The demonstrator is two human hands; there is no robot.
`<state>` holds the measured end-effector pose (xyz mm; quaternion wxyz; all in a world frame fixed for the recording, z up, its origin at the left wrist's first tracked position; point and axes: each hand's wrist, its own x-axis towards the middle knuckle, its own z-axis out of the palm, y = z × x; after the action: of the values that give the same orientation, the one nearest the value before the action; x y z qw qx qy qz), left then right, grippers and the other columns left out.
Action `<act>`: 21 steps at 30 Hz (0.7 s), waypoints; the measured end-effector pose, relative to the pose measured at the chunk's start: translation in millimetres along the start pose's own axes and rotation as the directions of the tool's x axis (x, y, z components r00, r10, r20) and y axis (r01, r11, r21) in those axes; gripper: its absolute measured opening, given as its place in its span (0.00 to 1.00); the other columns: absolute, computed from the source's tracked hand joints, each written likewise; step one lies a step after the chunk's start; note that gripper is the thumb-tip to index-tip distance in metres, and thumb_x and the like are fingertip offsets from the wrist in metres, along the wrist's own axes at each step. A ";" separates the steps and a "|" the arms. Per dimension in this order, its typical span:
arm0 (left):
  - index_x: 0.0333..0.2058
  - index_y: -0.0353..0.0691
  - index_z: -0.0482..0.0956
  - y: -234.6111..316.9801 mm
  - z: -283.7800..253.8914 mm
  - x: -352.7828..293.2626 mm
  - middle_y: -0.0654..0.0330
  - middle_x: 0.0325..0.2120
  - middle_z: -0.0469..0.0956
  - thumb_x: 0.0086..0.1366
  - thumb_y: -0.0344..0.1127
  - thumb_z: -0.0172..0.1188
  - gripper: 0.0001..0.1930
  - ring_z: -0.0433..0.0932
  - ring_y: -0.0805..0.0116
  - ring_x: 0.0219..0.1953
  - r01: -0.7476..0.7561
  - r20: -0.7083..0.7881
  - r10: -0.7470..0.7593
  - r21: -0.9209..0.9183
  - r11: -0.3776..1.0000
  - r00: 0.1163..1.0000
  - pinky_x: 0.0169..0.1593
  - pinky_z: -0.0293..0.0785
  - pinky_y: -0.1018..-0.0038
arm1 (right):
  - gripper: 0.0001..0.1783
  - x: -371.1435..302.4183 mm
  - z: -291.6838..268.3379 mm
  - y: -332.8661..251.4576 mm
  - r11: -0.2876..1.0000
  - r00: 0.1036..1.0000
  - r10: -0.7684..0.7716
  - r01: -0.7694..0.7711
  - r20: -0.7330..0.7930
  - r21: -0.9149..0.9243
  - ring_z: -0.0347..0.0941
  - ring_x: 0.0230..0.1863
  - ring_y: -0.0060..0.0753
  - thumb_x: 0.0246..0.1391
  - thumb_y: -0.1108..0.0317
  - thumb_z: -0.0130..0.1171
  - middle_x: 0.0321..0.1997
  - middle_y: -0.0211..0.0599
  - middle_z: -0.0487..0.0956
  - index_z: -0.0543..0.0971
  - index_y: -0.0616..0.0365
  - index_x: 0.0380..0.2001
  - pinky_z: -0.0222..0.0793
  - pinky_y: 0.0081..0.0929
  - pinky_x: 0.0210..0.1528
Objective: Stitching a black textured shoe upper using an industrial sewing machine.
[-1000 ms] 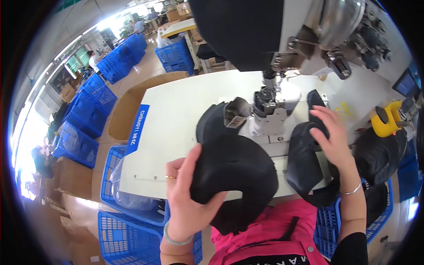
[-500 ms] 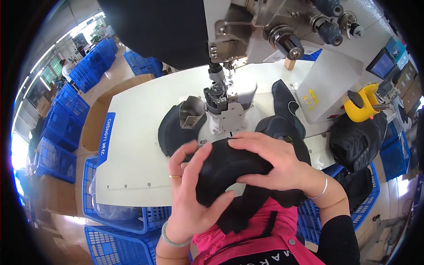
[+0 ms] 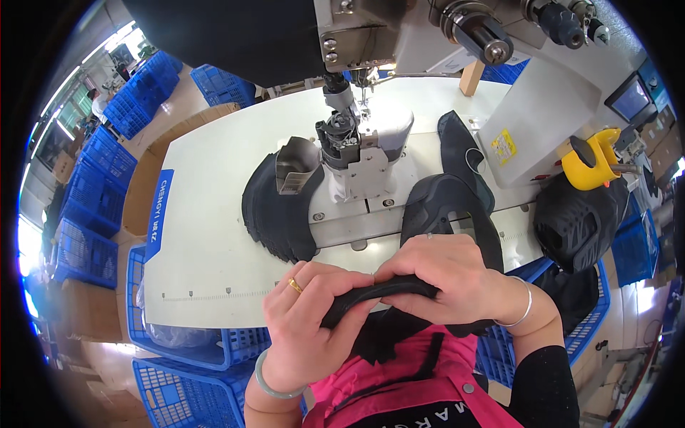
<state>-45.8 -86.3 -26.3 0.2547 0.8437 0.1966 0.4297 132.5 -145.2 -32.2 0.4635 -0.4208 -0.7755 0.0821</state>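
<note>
Just in front of the table's near edge, both hands hold a black shoe-upper piece (image 3: 389, 288), a curved band of fabric bent and seen nearly edge-on. My left hand (image 3: 305, 310) pinches its left end between thumb and fingers. On the other end, my right hand (image 3: 448, 278) grips with the thumb below and fingers above. More black fabric (image 3: 382, 335) hangs beneath the hands over the pink apron. Beyond them stands the post of a sewing machine (image 3: 357, 175). Left of the post lies a stack of curved black pieces (image 3: 275, 225); to its right rests a black shoe upper (image 3: 439, 196).
The white table (image 3: 207, 235) carries a grey machine housing (image 3: 539, 128) at the right. A yellow holder (image 3: 592, 160) sits above black shoe uppers (image 3: 578, 221). Blue crates (image 3: 189, 392) stand below the table on both sides; a cardboard box (image 3: 89, 314) is at left.
The black piece has turned from showing its broad face to nearly edge-on. My left hand's fingers have closed onto its end. The view has shifted slightly.
</note>
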 end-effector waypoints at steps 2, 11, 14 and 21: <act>0.26 0.37 0.76 0.1 0.2 -1.8 0.60 0.20 0.74 0.41 0.24 0.65 0.10 0.72 0.64 0.21 0.024 0.004 -0.024 -0.008 1.000 1.000 0.25 0.66 0.75 | 0.15 0.1 -1.2 -1.7 1.000 1.000 0.017 -0.017 0.019 0.002 0.71 0.22 0.36 0.33 0.75 0.63 0.22 0.34 0.73 0.74 0.59 0.30 0.66 0.27 0.22; 0.25 0.38 0.79 1.2 0.8 -7.5 0.62 0.19 0.74 0.35 0.22 0.64 0.13 0.69 0.69 0.17 -0.032 -0.047 0.030 -0.046 0.998 0.998 0.20 0.63 0.79 | 0.15 -5.1 1.7 -2.9 0.999 0.999 -0.034 0.034 0.004 0.012 0.70 0.20 0.34 0.32 0.75 0.63 0.21 0.33 0.72 0.74 0.58 0.29 0.65 0.26 0.20; 0.26 0.38 0.79 0.4 0.2 -8.4 0.62 0.19 0.73 0.34 0.22 0.64 0.14 0.68 0.71 0.16 -0.074 -0.054 0.072 -0.026 0.997 0.996 0.19 0.62 0.79 | 0.15 -5.0 1.5 -3.6 0.998 0.998 -0.056 0.056 -0.002 0.001 0.70 0.20 0.33 0.30 0.75 0.63 0.21 0.32 0.71 0.74 0.58 0.28 0.64 0.26 0.19; 0.25 0.38 0.80 0.5 -0.5 -8.0 0.62 0.19 0.74 0.33 0.22 0.64 0.14 0.68 0.71 0.15 -0.093 -0.054 0.091 -0.048 0.994 0.994 0.18 0.61 0.80 | 0.16 -4.9 3.4 -3.1 0.997 0.996 -0.082 0.083 -0.026 0.006 0.70 0.19 0.33 0.27 0.77 0.62 0.20 0.32 0.71 0.74 0.58 0.27 0.63 0.25 0.18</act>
<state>-50.6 -90.9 -30.8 0.2504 0.8338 0.1532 0.4676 129.0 -149.8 -35.7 0.4778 -0.3879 -0.7859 0.0600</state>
